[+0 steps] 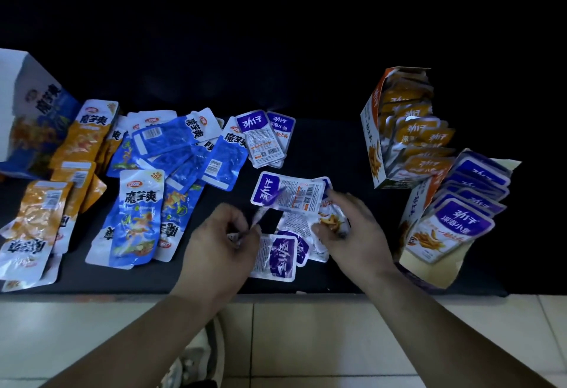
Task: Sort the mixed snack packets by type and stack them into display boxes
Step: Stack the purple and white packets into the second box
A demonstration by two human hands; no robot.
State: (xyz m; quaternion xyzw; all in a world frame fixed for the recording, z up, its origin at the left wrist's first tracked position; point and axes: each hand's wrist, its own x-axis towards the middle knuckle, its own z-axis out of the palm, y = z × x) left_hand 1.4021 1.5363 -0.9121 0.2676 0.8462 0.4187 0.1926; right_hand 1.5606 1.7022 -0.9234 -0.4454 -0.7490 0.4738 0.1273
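Left hand [219, 243] and right hand [352, 228] each pinch purple packets [330, 221]: probably light, slippery, best held by sealed edges.

The counter [322, 148] is black. Small purple-and-white packets [277, 257] carry white lettering and printed barcodes. Long blue packets [138, 218] have white tops with dark characters, and so do the orange packets [86, 139]. The display box [372, 139] is white and orange, the left box [27, 117] white and blue. The floor tiles [306, 341] are cream.
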